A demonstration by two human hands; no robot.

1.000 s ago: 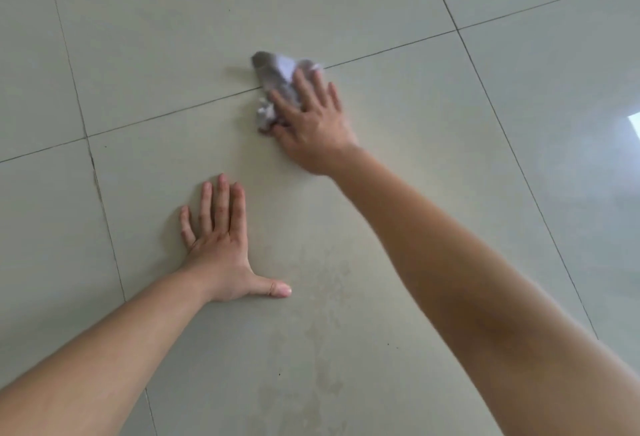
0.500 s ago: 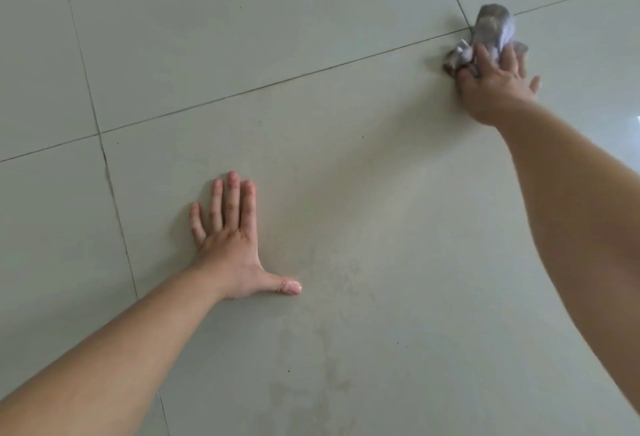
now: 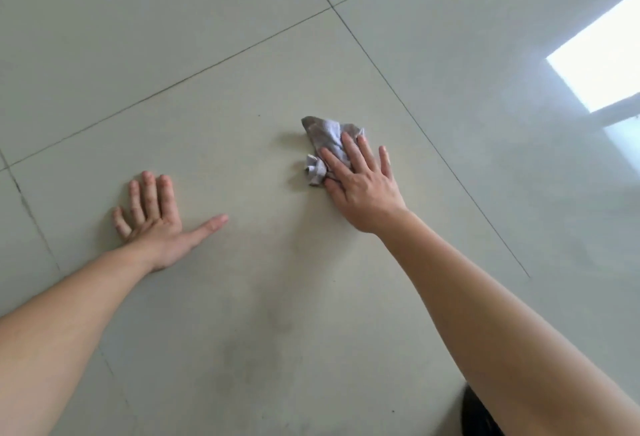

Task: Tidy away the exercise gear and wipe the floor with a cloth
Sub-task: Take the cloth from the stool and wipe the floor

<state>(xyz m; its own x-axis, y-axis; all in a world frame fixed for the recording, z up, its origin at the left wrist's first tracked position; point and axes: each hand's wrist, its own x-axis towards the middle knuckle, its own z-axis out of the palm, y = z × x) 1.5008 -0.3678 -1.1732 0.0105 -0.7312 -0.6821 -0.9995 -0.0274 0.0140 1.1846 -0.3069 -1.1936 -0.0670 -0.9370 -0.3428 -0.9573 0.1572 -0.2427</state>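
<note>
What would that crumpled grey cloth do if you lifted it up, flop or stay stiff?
The crumpled grey cloth would probably flop and droop: it lies bunched in soft folds under the right hand. It looks light, being small, thin fabric. On the glossy pale tiled floor it likely slides easily rather than rolls.

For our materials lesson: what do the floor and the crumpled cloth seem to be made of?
Floor: probably glazed ceramic or porcelain tile; pale glossy surface shows a bright reflection, thin dark grout lines. Cloth: soft fabric, perhaps cotton; matt grey, bunched into limp folds.
</note>
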